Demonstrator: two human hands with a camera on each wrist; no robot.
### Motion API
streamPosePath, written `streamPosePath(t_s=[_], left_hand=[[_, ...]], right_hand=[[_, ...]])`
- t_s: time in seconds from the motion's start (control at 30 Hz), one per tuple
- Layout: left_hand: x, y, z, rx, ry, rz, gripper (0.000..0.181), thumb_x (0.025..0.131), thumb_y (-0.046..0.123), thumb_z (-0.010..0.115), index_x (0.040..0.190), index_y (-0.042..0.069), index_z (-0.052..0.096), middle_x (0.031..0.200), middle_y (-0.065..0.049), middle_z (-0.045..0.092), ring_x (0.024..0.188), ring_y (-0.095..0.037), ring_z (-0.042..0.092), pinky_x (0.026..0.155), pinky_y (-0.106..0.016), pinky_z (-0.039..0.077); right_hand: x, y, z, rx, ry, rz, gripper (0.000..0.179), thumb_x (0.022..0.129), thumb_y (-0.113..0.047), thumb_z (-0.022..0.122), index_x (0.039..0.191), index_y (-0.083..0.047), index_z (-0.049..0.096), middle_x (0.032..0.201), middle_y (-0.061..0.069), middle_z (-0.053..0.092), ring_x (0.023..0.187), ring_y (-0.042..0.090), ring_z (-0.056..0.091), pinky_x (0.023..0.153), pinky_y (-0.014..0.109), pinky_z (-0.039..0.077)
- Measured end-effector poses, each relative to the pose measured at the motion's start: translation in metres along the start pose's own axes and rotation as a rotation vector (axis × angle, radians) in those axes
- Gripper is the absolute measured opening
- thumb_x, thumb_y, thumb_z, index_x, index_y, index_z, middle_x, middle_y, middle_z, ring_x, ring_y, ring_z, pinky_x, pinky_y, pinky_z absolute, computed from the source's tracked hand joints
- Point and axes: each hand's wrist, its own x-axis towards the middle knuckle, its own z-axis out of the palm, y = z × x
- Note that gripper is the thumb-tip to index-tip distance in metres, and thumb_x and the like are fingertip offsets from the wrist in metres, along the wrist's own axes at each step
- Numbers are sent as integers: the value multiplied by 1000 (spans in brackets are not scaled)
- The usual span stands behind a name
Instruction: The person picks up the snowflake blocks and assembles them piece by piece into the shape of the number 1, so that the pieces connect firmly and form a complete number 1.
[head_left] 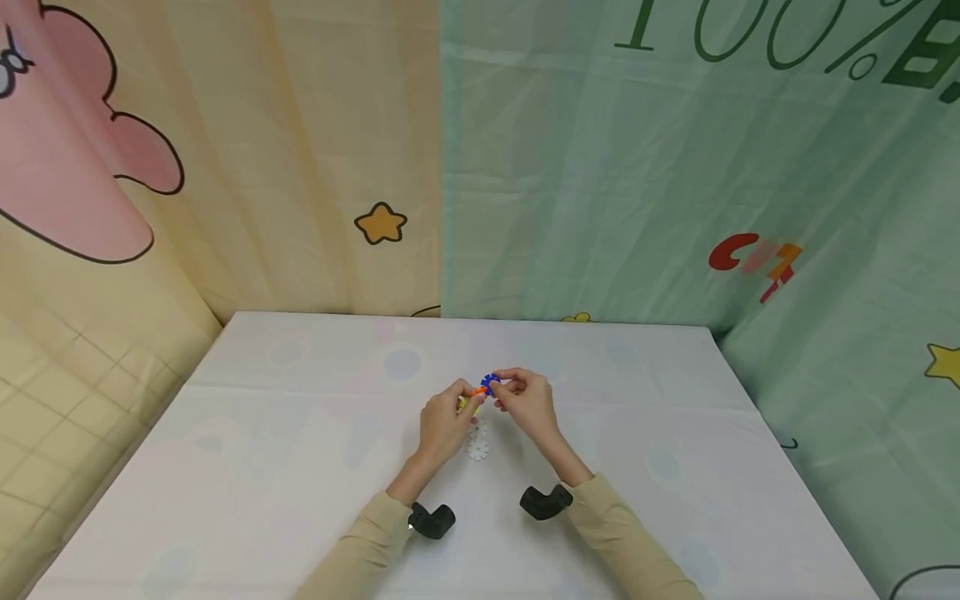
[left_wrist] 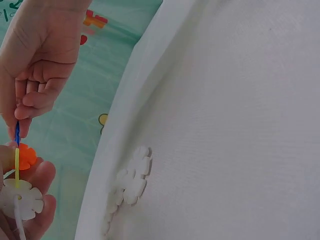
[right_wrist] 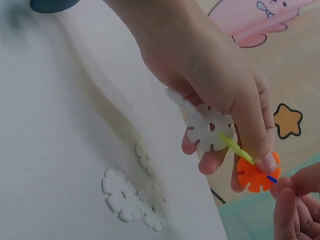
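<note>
1. At frame centre, above the desk point(head_left: 300, 467), the left hand point(head_left: 442, 427) clamps a disc chain point(right_wrist: 220, 137).
2. The right hand point(head_left: 527, 402) pinches the blue disc point(head_left: 491, 382) by its rim.
3. The discs look light, stiff and thin; hold them by the edges near the slots.

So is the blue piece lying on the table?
No, the right hand pinches the blue piece in the air, above the table.

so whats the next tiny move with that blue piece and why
Probably press the blue disc further into the orange disc. The right hand pinches the blue one edge-on against the orange one's rim, and the left hand grips the joined white, yellow and orange chain. How deep it already sits in the slot is unclear.
</note>
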Motion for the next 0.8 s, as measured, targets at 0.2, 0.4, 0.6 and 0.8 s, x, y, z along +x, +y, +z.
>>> streamPosePath(t_s=[0.2, 0.4, 0.6, 0.8], left_hand=[[-1, -2, -1, -28, -36, -28, 13, 93, 22, 63, 87, 11, 61, 71, -4, 67, 56, -10, 61, 45, -18, 32], [1, -4, -2, -154, -65, -21, 13, 95, 19, 61, 90, 7, 60, 81, -10, 67, 61, -18, 65, 48, -17, 38], [1, -9, -4, -193, -88, -31, 14, 94, 19, 62, 102, 7, 60, 95, -13, 68, 63, -16, 63, 53, -17, 45], [0, -10, -8, -123, -52, -4, 24, 89, 21, 69, 109, 11, 61, 99, -9, 69, 81, -19, 64, 63, -17, 47]], right_hand=[[0, 4, -1, 39, -32, 47, 19, 86, -9, 71, 102, 2, 70, 76, 18, 71, 61, 32, 67, 54, 21, 54], [1, 6, -4, 30, -78, 70, 22, 92, -14, 64, 109, -1, 70, 88, 17, 71, 63, 18, 65, 61, 22, 55], [3, 5, -3, 16, -97, 90, 23, 91, -13, 64, 112, -3, 69, 92, 17, 71, 73, 29, 66, 66, 24, 56], [3, 5, 0, 57, -118, 103, 25, 91, -12, 65, 114, -2, 65, 89, 18, 71, 75, 39, 66, 66, 24, 56]])
